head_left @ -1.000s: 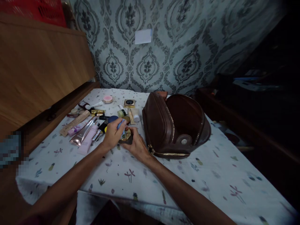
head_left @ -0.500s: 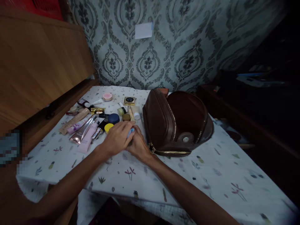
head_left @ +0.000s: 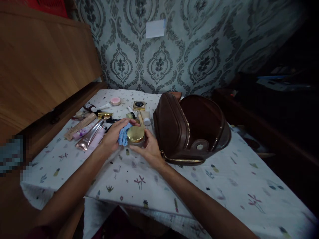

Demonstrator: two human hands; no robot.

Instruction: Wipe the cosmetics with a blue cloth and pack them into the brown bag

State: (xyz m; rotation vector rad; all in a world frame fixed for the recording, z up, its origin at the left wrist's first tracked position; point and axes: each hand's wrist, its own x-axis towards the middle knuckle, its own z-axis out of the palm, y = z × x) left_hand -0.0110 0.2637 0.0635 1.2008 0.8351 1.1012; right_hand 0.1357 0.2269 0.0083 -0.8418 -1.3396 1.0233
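My right hand [head_left: 150, 148] grips a cosmetic jar with a gold lid [head_left: 136, 134], its thumb and fingers around the jar's side. In my left hand [head_left: 113, 134] is a crumpled light blue cloth [head_left: 124, 135], held against the jar's left side. The lid faces up towards me. Close by on the right stands a brown makeup bag [head_left: 171, 132], its zipped top wide open. Several cosmetics lie beyond and left of my hands, among them a rose-gold tube [head_left: 86, 141], a beige tube [head_left: 79, 127] and a white-capped tube [head_left: 146, 119].
Farther back on the patterned tablecloth [head_left: 154, 189] are a pink compact [head_left: 115, 101] and a gold square case [head_left: 139, 105]. A wooden cabinet [head_left: 47, 63] borders the left side. Patterned wallpaper with a white card [head_left: 155, 29] rises behind.
My hands have moved apart and turned, bringing the gold-lidded jar and more of the blue cloth into sight. The view has shifted slightly.
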